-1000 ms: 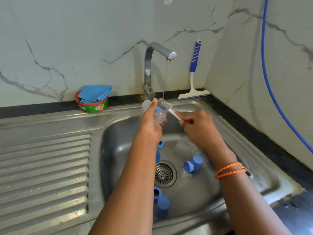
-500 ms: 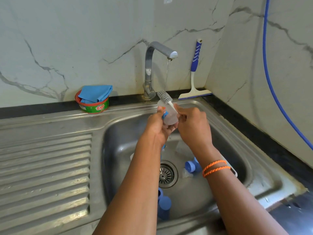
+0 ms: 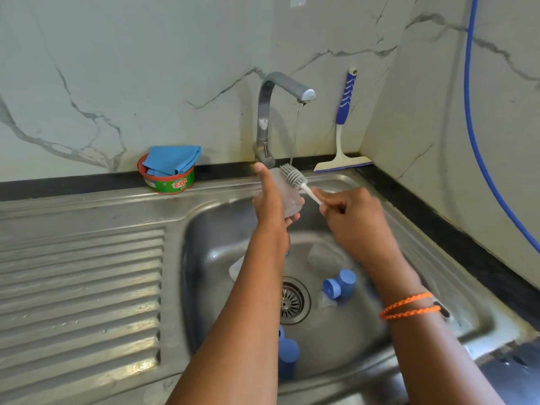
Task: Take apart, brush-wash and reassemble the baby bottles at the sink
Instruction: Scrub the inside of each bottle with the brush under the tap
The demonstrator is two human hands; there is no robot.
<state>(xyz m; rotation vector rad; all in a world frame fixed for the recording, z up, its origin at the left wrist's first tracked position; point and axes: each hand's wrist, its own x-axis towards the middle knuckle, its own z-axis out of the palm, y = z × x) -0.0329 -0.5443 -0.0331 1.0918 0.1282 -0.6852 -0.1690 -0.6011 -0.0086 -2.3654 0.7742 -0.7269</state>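
My left hand (image 3: 270, 200) grips a clear baby bottle body (image 3: 287, 197) above the back of the steel sink (image 3: 455, 290), thumb raised. My right hand (image 3: 350, 217) pinches the white handle of a grey silicone bottle brush (image 3: 293, 176). The brush head lies against the bottle's outer side, just under the thin stream from the tap (image 3: 280, 92). Down in the basin lie blue caps (image 3: 340, 285), a blue part (image 3: 287, 355) at the front, and clear parts (image 3: 321, 255), some hidden by my arms.
A red-and-green soap tub with a blue cloth (image 3: 169, 171) stands on the ledge left of the tap. A blue-handled squeegee (image 3: 343, 127) leans in the corner. A ribbed drainboard (image 3: 79, 293) is on the left; a blue hose (image 3: 479, 141) hangs on the right wall.
The brush head has moved from above the bottle onto its outer side, and my left hand has turned the bottle, with the thumb now pointing up.
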